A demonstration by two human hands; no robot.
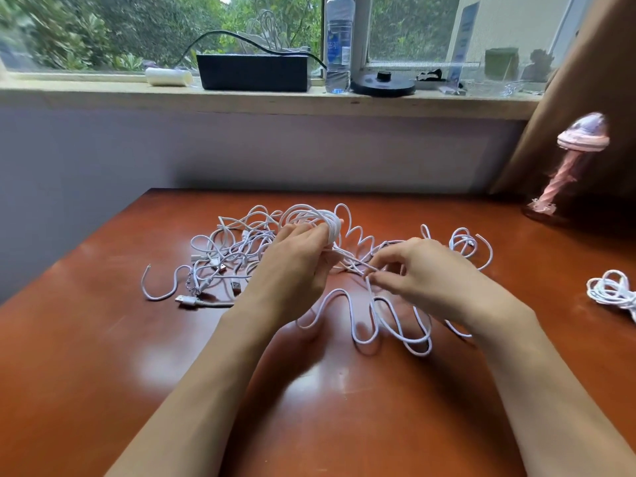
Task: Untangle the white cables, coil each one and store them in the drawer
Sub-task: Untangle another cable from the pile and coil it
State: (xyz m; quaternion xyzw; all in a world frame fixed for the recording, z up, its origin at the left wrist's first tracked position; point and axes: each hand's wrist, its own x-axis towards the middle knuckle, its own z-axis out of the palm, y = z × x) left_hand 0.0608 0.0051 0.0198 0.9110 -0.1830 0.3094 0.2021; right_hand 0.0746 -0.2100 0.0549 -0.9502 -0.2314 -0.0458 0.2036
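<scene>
White cables (234, 256) lying tangled on red-brown wooden table (103, 339), left hand (292, 266) gripping wound coil (331, 224), right hand (423, 273) pinching taut strand (358, 265), palm facing down.

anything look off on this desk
Only the white cables: a knotted heap with plugs poking out sprawls left of centre on the table, and slack loops trail under the hands. The left hand grips a half-wound coil; the right hand pinches a strand. Nothing looks spilled or broken.
</scene>
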